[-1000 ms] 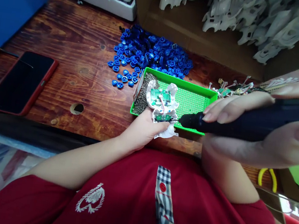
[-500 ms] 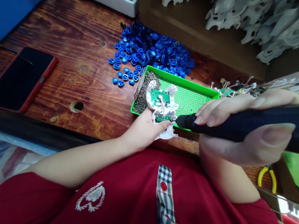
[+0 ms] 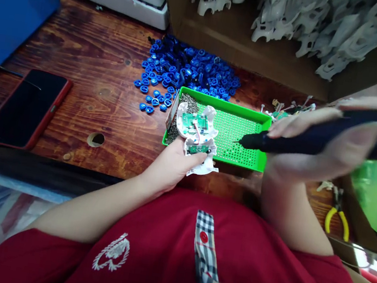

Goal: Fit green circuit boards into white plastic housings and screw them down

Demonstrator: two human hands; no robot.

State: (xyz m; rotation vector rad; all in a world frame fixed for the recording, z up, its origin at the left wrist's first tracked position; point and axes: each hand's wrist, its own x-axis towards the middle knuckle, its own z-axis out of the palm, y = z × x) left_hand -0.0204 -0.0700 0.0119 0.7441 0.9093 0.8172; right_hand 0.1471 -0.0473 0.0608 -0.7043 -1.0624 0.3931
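Observation:
My left hand is closed on a white plastic shell fitted with green circuit boards joined by thin wires. Its thumb presses beside the lower board. My right hand wraps around a black electric screwdriver, whose thin bit points left, apart from the shell. Beneath both lies a green perforated tray. Small metal screws fill the tray's left end, partly hidden by the shell.
Behind the tray is a heap of small blue parts. A cardboard box holds white shells at the back. A phone lies at left, near a hole in the table. Yellow-handled pliers rest at right, by wired parts.
The screwdriver has pulled away from the shell, up and to the right, and its bare bit now shows. The left hand with the shell has shifted slightly left in view.

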